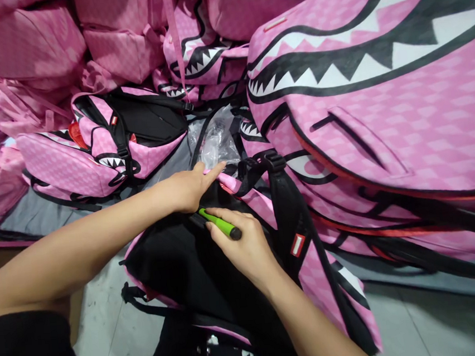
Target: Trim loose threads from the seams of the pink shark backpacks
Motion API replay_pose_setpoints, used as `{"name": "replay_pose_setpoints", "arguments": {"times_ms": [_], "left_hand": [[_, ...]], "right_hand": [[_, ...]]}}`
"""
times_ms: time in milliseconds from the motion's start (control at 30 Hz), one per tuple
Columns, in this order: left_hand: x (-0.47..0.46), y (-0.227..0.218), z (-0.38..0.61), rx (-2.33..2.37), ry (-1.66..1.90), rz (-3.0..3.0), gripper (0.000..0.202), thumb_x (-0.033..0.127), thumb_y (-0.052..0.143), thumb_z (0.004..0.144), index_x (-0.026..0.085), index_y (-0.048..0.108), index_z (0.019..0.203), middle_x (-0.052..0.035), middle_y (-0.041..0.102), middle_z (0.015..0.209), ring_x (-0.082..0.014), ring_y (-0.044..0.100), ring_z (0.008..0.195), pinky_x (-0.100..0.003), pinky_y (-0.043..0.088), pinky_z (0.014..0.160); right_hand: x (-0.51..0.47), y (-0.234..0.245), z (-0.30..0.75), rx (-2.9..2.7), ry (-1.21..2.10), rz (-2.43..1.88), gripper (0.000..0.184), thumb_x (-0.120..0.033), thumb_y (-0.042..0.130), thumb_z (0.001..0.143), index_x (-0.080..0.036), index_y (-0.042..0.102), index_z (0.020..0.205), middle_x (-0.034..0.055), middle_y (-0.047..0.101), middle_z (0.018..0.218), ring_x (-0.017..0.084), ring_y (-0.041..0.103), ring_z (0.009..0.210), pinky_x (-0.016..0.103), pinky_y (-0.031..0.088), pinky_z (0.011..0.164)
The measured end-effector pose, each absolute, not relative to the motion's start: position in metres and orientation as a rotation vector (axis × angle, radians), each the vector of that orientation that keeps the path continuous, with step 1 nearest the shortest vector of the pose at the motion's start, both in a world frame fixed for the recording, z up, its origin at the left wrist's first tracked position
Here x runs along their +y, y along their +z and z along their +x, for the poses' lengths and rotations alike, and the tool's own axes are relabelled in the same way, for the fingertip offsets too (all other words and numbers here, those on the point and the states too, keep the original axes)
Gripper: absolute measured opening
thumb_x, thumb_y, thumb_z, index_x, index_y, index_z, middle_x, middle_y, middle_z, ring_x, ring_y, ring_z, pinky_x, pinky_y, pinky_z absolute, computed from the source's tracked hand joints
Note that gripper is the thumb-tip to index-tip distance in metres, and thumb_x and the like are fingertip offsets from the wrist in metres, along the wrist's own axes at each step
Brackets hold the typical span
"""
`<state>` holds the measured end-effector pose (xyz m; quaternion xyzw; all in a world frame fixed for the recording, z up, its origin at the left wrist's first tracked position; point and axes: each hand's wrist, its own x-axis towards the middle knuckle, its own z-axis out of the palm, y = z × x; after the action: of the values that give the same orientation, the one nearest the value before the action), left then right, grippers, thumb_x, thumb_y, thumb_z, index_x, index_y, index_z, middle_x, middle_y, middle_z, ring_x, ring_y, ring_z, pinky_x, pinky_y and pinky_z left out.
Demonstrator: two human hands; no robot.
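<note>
A pink backpack with a black back panel lies across my lap, its padded side up. My left hand rests at its upper edge, two fingers stretched apart beside the pink trim; the other fingers are hidden. Held in my right hand is a slim green-handled tool with a black end. Its far tip disappears by my left hand, so the kind of tool cannot be made out. A crumpled clear plastic bag sits just beyond my left fingers.
To the right, large pink shark-mouth backpacks are stacked. Another pink backpack lies at left on a grey surface. Behind rises a pile of pink bags with hanging straps. Pale floor tiles show below.
</note>
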<state>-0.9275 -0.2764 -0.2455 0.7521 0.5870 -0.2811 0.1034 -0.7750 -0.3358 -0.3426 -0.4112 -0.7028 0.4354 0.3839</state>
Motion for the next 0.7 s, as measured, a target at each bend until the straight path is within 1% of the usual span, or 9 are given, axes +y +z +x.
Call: {"name": "replay_pose_setpoints", "arguments": {"times_ms": [100, 233, 367, 500, 633, 700], "left_hand": [[-0.2756, -0.2448, -0.9271, 1.72, -0.855, 2.212, 0.111, 0.016, 0.064, 0.078, 0.029, -0.011, 0.159, -0.0196, 0.034, 0.151, -0.0279, 0.067, 0.108, -0.033, 0.054, 0.084], [-0.2747, -0.2452, -0.9269, 1.728, -0.846, 2.21, 0.11, 0.014, 0.063, 0.077, 0.03, -0.009, 0.159, -0.0194, 0.034, 0.151, -0.0276, 0.068, 0.105, -0.033, 0.055, 0.082], [-0.2739, -0.2474, -0.9273, 1.725, -0.833, 2.206, 0.11, 0.015, 0.064, 0.076, 0.032, -0.008, 0.159, -0.0186, 0.034, 0.153, -0.0271, 0.068, 0.105, -0.033, 0.055, 0.083], [-0.2733, -0.2471, -0.9264, 1.725, -0.839, 2.199, 0.11, 0.013, 0.063, 0.076, 0.03, -0.007, 0.159, -0.0203, 0.032, 0.154, -0.0279, 0.069, 0.103, -0.034, 0.056, 0.081], [-0.2728, -0.246, -0.9251, 1.737, -0.849, 2.203, 0.109, 0.014, 0.063, 0.077, 0.031, -0.006, 0.159, -0.0201, 0.034, 0.152, -0.0288, 0.069, 0.103, -0.034, 0.056, 0.081], [-0.2722, -0.2464, -0.9248, 1.748, -0.857, 2.186, 0.109, 0.014, 0.063, 0.076, 0.032, -0.005, 0.159, -0.0193, 0.035, 0.152, -0.0284, 0.069, 0.103, -0.034, 0.056, 0.081]], "right_hand": [[-0.3356, -0.3423, -0.773, -1.798, 1.059, -1.08, 0.023, -0.023, 0.066, 0.085, -0.024, 0.076, 0.106, 0.0035, 0.079, 0.102, 0.022, 0.073, 0.089, 0.041, 0.054, 0.089], [-0.3356, -0.3423, -0.7696, -1.79, 1.107, -1.091, 0.023, -0.023, 0.065, 0.085, -0.024, 0.076, 0.105, 0.0029, 0.078, 0.102, 0.022, 0.073, 0.092, 0.04, 0.055, 0.09], [-0.338, -0.3419, -0.7693, -1.725, 1.138, -1.115, 0.023, -0.024, 0.065, 0.085, -0.024, 0.076, 0.104, 0.0032, 0.078, 0.103, 0.023, 0.074, 0.092, 0.039, 0.056, 0.089], [-0.3402, -0.3422, -0.7707, -1.694, 1.133, -1.133, 0.023, -0.025, 0.065, 0.084, -0.024, 0.077, 0.104, 0.0033, 0.078, 0.103, 0.023, 0.074, 0.092, 0.039, 0.057, 0.088], [-0.3403, -0.3419, -0.7717, -1.705, 1.139, -1.124, 0.023, -0.025, 0.065, 0.085, -0.025, 0.076, 0.105, 0.0028, 0.078, 0.104, 0.023, 0.074, 0.092, 0.039, 0.057, 0.09], [-0.3397, -0.3411, -0.7717, -1.739, 1.09, -1.139, 0.023, -0.024, 0.065, 0.085, -0.025, 0.077, 0.104, 0.0029, 0.079, 0.103, 0.023, 0.074, 0.091, 0.04, 0.056, 0.092]]}}
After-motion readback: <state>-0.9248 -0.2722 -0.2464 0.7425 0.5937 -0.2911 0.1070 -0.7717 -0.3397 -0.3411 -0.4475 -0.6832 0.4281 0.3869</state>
